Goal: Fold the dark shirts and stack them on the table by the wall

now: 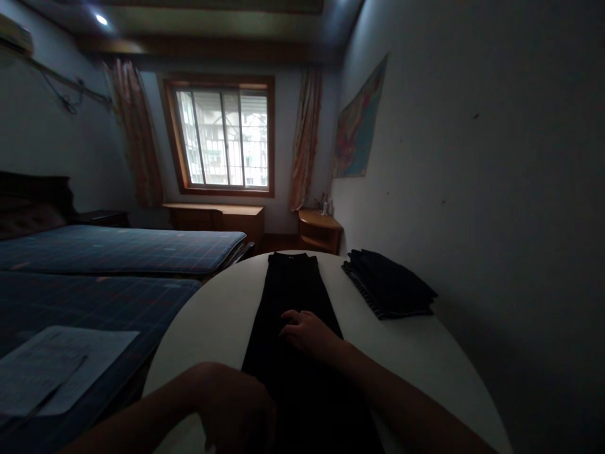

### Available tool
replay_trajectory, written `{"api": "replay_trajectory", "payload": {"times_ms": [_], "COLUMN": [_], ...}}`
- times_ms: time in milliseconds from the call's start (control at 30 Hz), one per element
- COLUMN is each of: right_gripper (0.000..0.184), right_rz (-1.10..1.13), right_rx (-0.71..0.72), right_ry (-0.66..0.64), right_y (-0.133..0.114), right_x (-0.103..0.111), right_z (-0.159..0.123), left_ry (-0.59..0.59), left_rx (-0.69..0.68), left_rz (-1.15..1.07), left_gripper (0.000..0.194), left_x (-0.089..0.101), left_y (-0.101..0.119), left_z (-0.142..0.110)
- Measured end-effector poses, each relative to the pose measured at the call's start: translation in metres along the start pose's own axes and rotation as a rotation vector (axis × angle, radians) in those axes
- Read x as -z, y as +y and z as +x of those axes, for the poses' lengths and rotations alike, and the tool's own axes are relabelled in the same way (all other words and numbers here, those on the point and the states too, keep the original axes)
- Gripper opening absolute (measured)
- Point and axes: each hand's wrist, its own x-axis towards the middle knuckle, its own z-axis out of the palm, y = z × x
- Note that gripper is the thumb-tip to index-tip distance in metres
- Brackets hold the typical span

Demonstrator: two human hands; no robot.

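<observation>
A long black garment [295, 284], laid out in a narrow strip, runs from the far edge of the white round table [208, 315] towards me. Its exact kind is hard to make out in the dim light. My right hand [309, 334] rests on the middle of it, palm down, with fingers stretched and slightly apart. Closer to me, my left hand [236, 403] is bent downward over the garment's left side. Its fingers are hidden in shadow behind the back of the hand, so their grip does not show.
On the table's right side lies a stack of folded dark clothes [390, 284], close to the wall. Left of the table are beds with blue plaid mattresses [142, 246], one bearing a paper sheet [61, 366]. A desk [236, 217] and a corner shelf [321, 221] stand near the window.
</observation>
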Motion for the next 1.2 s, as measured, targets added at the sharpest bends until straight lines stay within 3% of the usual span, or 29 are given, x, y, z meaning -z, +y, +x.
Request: {"api": "replay_trajectory", "payload": {"times_ms": [133,267,433,567,700,767,900,1033,1200], "right_gripper": [0.03,0.034,0.032,0.036,0.042,0.039,0.03,0.027,0.033], "right_rz": [0.056,0.123,0.273,0.286,0.199,0.195,0.233,0.138,0.043], "right_rx": [0.008,-0.009,-0.006,-0.032,-0.081,-0.098,-0.187,-0.305,-0.585], "right_ry": [-0.002,-0.014,-0.002,0.043,0.032,0.031,0.067,0.087,0.096], "right_y": [-0.013,-0.024,-0.025,-0.022,-0.027,-0.03,-0.032,-0.017,0.014], "right_x": [0.003,0.01,0.017,0.012,0.0,-0.004,-0.004,-0.002,-0.007], "right_z": [-0.018,-0.039,-0.058,-0.059,-0.053,-0.049,-0.038,-0.015,0.03], "left_ry": [0.026,0.031,0.27,0.299,0.312,0.301,0.319,0.334,0.513], "left_rx": [-0.163,-0.249,-0.205,-0.342,-0.352,-0.334,-0.437,-0.418,-0.301], "left_rz": [-0.045,0.031,0.256,0.158,0.155,0.195,0.251,0.266,0.342], "left_gripper": [0.04,0.058,0.027,0.02,0.017,0.018,0.021,0.036,0.037], "left_x": [0.001,-0.009,-0.022,-0.018,-0.017,-0.019,-0.02,-0.015,-0.01], "left_y": [0.004,-0.003,0.0,0.01,0.009,0.005,-0.001,0.0,-0.001], "left_z": [-0.002,0.011,0.017,0.015,0.026,0.035,0.041,0.034,0.033]}}
